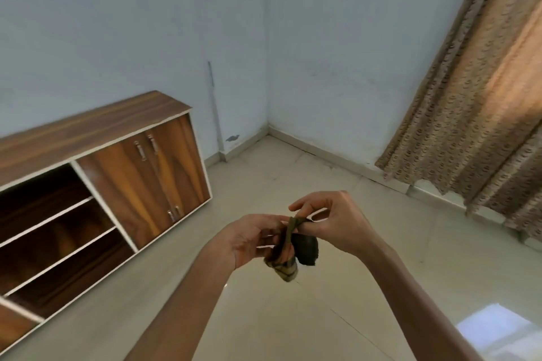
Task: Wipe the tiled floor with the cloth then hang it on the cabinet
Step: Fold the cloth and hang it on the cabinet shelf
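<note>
bunching between both hands above the tiled floor, the small dark cloth is pinched by left hand and right hand, seemingly being readied to wipe or hang, next needing spreading, with the wooden cabinet leftward, curtain right.

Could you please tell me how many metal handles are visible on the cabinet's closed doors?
4: two handles sit side by side near the top of the cabinet doors, and two more near the bottom. Any on the cut-off left part are out of view.
</note>
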